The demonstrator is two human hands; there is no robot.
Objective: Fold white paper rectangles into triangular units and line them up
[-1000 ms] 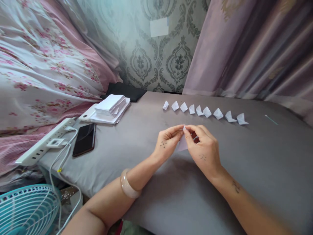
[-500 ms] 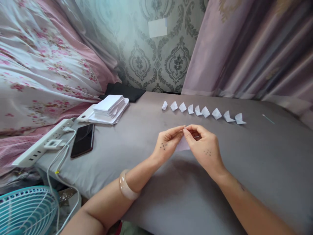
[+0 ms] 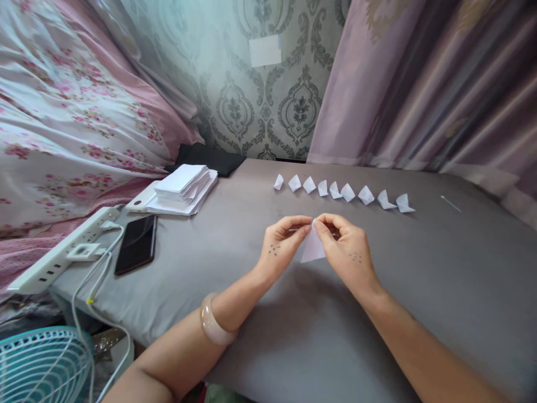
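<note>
Both my hands meet over the grey surface (image 3: 419,291) and pinch one small white piece of paper (image 3: 312,249) between them. My left hand (image 3: 281,246) grips its left side with thumb and fingers closed. My right hand (image 3: 346,252) pinches the top corner, and the paper hangs down as a pointed flap. Behind my hands lies a row of several small folded white paper pieces (image 3: 342,191).
A stack of white paper slips (image 3: 182,184) lies at the left. Beside it are a black phone (image 3: 136,243) and a white power strip (image 3: 62,252) with cables. A teal fan (image 3: 42,364) stands at the lower left. Flowered bedding (image 3: 62,123) and curtains (image 3: 419,84) surround the surface.
The view shifted slightly, so everything sits a bit further left. My hands stay together on the paper; more of the paper flap now shows between them.
</note>
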